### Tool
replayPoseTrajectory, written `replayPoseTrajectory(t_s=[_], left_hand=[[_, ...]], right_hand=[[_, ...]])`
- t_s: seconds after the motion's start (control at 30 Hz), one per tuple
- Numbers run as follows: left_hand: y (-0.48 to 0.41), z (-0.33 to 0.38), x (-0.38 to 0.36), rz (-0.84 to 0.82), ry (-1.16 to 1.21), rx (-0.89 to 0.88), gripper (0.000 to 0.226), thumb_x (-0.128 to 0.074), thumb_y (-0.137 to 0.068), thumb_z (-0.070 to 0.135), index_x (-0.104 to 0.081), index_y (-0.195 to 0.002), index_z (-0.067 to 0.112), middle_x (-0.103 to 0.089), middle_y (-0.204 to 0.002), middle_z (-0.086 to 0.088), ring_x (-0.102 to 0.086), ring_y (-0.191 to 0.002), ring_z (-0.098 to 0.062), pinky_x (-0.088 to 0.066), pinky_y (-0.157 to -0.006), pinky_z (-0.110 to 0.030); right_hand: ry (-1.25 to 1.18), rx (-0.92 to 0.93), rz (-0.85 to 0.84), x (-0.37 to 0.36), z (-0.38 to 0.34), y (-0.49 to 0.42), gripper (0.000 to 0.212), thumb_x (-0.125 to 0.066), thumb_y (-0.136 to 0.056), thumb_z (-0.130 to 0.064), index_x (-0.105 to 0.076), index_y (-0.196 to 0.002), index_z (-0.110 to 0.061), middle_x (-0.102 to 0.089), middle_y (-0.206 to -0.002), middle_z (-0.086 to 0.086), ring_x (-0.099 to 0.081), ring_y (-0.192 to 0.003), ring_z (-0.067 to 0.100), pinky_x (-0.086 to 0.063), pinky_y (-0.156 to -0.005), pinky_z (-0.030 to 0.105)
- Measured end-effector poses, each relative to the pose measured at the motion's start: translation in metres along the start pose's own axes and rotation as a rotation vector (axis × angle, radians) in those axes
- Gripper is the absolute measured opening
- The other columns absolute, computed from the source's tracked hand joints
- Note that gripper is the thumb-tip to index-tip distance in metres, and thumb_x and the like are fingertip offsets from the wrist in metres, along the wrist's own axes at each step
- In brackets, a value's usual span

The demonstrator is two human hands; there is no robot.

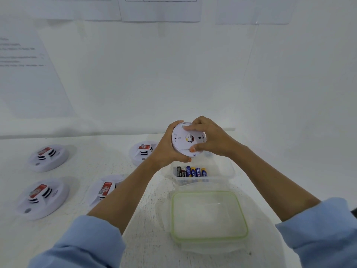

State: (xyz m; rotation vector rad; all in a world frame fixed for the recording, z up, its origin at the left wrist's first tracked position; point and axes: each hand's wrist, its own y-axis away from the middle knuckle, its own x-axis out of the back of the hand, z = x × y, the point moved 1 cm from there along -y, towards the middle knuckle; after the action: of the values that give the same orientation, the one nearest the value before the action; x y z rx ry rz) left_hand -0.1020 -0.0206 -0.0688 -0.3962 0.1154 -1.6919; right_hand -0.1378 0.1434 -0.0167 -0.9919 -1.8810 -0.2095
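Note:
A round white smoke detector [183,141] is held up above the table with its flat back facing me. My left hand [166,149] grips its left rim from below and behind. My right hand [210,137] holds the right side, with fingers curled over the top edge and the thumb pressed on the lower back cover. Below the hands stands a clear plastic box [222,171] holding several batteries [193,172], blue and yellow ones beside black ones.
Several white smoke detectors with red labels lie on the white table: one at the back left [48,157], one at the front left [43,198], one under my left forearm [104,190], one behind my left wrist [142,151]. A green-rimmed clear lid [208,215] lies close to me.

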Motion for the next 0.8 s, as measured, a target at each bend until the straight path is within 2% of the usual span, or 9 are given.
replayPoseTrajectory(t_s=[0.2, 0.43, 0.6, 0.7, 0.8], left_hand=[[-0.004, -0.002, -0.002, 0.053, -0.008, -0.025, 0.098, -0.076, -0.048, -0.009, -0.03, -0.133, 0.006, -0.045, -0.123, 0.003, -0.052, -0.104, 0.006, -0.05, -0.076, -0.016], [-0.01, -0.004, -0.002, 0.102, -0.013, -0.066, 0.099, -0.078, -0.05, -0.01, -0.027, -0.136, 0.0, -0.043, -0.133, -0.015, -0.052, -0.111, -0.003, -0.049, -0.081, -0.018], [-0.008, -0.001, -0.001, 0.107, -0.052, -0.049, 0.101, -0.081, -0.047, 0.0, -0.03, -0.134, 0.004, -0.046, -0.124, 0.001, -0.053, -0.106, 0.004, -0.049, -0.078, -0.015], [-0.005, 0.003, 0.0, 0.109, -0.091, -0.049, 0.104, -0.082, -0.043, 0.019, -0.032, -0.133, 0.01, -0.047, -0.123, 0.006, -0.052, -0.106, 0.004, -0.049, -0.078, -0.015], [-0.003, 0.014, 0.001, 0.125, -0.157, -0.05, 0.102, -0.08, -0.043, 0.029, -0.032, -0.132, 0.016, -0.048, -0.125, 0.01, -0.051, -0.111, 0.002, -0.049, -0.085, -0.018]], right_hand=[[-0.027, -0.013, 0.038, -0.007, 0.004, -0.002, 0.059, -0.075, -0.075, -0.018, -0.052, -0.128, -0.016, -0.038, -0.104, -0.001, -0.036, -0.102, 0.013, -0.031, -0.085, 0.019], [-0.061, -0.016, 0.079, -0.009, 0.007, -0.008, 0.057, -0.074, -0.075, -0.021, -0.052, -0.128, -0.017, -0.038, -0.106, -0.003, -0.037, -0.104, 0.012, -0.029, -0.088, 0.019], [-0.102, -0.028, 0.109, -0.006, 0.009, -0.009, 0.063, -0.078, -0.071, -0.023, -0.05, -0.127, -0.016, -0.05, -0.117, 0.005, -0.043, -0.104, 0.01, -0.035, -0.09, 0.022], [-0.15, -0.037, 0.104, -0.005, 0.008, -0.007, 0.063, -0.079, -0.07, -0.021, -0.05, -0.126, -0.016, -0.051, -0.12, 0.004, -0.045, -0.105, 0.011, -0.034, -0.087, 0.013], [-0.212, -0.046, 0.076, -0.002, 0.003, -0.001, 0.063, -0.077, -0.072, -0.022, -0.05, -0.128, -0.017, -0.045, -0.12, -0.001, -0.043, -0.111, 0.011, -0.032, -0.086, 0.006]])
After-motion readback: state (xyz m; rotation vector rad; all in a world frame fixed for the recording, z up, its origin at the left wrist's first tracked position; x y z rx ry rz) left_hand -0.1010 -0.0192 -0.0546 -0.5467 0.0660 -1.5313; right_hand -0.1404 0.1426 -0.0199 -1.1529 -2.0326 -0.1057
